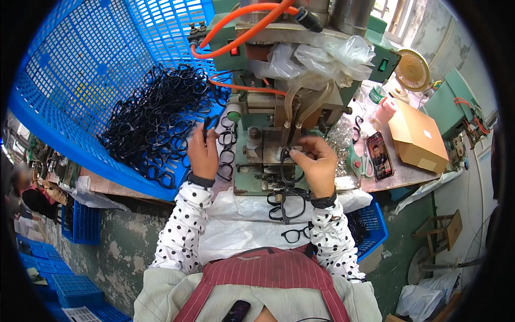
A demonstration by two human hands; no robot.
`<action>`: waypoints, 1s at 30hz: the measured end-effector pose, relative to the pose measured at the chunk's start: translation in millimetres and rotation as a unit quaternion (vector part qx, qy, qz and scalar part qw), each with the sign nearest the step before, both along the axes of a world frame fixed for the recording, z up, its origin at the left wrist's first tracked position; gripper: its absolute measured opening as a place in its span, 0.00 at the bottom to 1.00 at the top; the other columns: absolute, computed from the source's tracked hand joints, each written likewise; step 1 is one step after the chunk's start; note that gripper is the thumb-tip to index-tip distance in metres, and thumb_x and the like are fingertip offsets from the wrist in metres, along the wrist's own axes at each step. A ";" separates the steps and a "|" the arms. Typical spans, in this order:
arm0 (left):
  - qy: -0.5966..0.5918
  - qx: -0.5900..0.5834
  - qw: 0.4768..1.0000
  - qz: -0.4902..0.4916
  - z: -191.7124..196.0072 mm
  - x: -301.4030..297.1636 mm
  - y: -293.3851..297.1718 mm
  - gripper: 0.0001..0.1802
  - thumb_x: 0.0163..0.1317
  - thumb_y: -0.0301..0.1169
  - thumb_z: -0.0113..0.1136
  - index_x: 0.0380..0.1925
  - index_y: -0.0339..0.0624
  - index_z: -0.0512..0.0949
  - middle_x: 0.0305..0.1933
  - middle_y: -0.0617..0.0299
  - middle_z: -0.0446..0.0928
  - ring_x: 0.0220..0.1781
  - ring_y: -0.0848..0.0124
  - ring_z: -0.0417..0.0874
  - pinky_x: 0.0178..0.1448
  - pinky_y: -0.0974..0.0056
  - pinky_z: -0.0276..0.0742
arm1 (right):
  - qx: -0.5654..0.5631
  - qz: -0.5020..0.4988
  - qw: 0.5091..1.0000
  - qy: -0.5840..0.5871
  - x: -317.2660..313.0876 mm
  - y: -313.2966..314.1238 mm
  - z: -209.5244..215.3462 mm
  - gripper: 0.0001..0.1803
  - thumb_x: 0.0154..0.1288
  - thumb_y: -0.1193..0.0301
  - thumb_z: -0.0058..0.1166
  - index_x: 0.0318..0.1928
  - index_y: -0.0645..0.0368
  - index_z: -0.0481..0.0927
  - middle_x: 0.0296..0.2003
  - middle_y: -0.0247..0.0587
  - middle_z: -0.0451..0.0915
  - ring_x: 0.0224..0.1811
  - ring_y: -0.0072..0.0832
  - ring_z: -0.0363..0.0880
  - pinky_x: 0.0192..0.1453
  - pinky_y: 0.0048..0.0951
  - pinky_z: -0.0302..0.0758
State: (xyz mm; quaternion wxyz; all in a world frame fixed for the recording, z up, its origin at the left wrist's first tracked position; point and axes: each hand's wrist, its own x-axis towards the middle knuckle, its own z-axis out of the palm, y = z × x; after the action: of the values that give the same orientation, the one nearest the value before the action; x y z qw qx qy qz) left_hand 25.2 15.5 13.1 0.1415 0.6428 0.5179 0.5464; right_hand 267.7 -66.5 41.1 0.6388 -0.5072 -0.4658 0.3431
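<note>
My right hand [318, 163] pinches a black glasses frame [284, 170] at the work area of a green bench machine [248, 185]. The frame stands on end below the machine's tool, partly hidden by my fingers. To its left, my left hand [204, 154] is closed around another dark glasses frame [210, 123], seen almost edge-on. Between that hand and the machine lies a column of black glasses frames [226, 156]. More black frames [287, 205] rest on white plastic sheeting [241, 225] in front of me.
A large blue basket [64, 153] at left holds a heap of black frames [155, 112]. Orange hoses [236, 19] loop over the machine. On the right are a phone [380, 155], scissors [367, 165], a cardboard box [418, 137] and clear scraps [340, 137]. A blue crate [375, 225] sits below.
</note>
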 end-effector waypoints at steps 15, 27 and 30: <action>0.171 0.257 0.840 -0.447 23.0 72.6 -70.4 0.30 0.48 0.19 0.59 0.56 0.37 0.74 0.58 0.50 0.75 0.56 0.56 0.78 0.63 0.49 0.73 | 0.030 -0.250 0.908 -0.336 42.3 13.0 -22.3 0.24 0.48 0.74 0.67 0.49 0.57 0.79 0.41 0.41 0.83 0.42 0.41 0.79 0.48 0.39 0.73; 0.180 0.253 0.840 -0.446 18.1 77.1 -68.1 0.26 0.52 0.19 0.61 0.55 0.38 0.74 0.61 0.52 0.74 0.57 0.56 0.78 0.63 0.49 0.73 | 0.013 -0.278 0.788 -0.548 109.2 2.1 -108.3 0.10 0.50 0.68 0.67 0.34 0.53 0.82 0.39 0.39 0.80 0.48 0.41 0.74 0.52 0.38 0.69; 0.180 0.248 0.840 -0.448 17.8 77.2 -69.1 0.26 0.53 0.19 0.60 0.55 0.38 0.74 0.61 0.52 0.74 0.57 0.56 0.78 0.64 0.48 0.72 | -0.052 -0.279 0.848 -0.447 108.6 1.1 -107.6 0.07 0.53 0.69 0.65 0.33 0.53 0.82 0.34 0.38 0.81 0.42 0.39 0.76 0.51 0.36 0.70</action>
State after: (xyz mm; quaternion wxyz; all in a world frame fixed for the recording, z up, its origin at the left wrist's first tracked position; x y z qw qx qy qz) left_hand 102.4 -53.6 30.9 0.1109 0.9052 0.0366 0.4086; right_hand 376.4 -65.4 -66.5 0.4028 -0.7470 -0.5212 -0.0902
